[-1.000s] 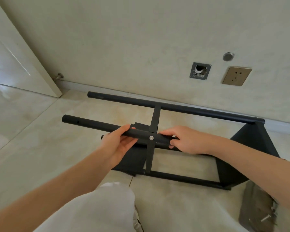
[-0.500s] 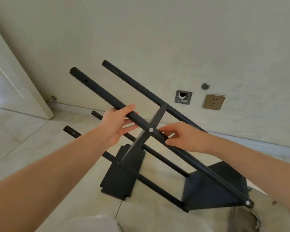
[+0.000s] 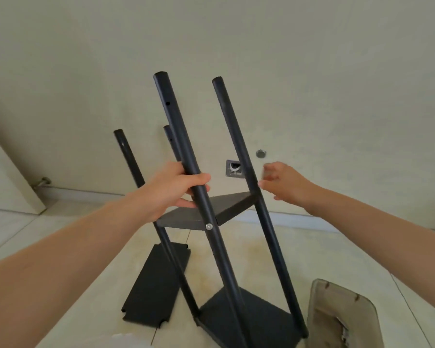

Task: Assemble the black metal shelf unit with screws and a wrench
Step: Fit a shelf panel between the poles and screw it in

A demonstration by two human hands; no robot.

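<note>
**Frame stood up on the tiles**

Pale floor tiles (image 3: 60, 247) and a plain wall (image 3: 312, 71) fill our view, with a door (image 3: 0, 177) and its stopper (image 3: 42, 183) at far left. Low on the left, a loose black shelf panel (image 3: 156, 282) lies flat on the floor, waiting, we judge, to go higher up the frame.

Our left hand (image 3: 171, 192) wraps its fingers and thumb round the near pole (image 3: 186, 156), just above a silver screw (image 3: 208, 226), most likely to steady the half-built shelf unit (image 3: 226, 209) while it leans toward the wall. It stands with one shelf at the bottom and one at mid-height; the four pole tops are bare, and one shows an empty screw hole.

Behind, a wall fitting (image 3: 233, 168) and a round cap (image 3: 261, 153) sit above the skirting. Our right hand (image 3: 284, 184) hovers just beside the far pole (image 3: 239, 146), fingers spread and blurred, gripping nothing. At lower right lies a clear plastic bag (image 3: 342, 317), which we take to hold hardware. No wrench is visible.
</note>
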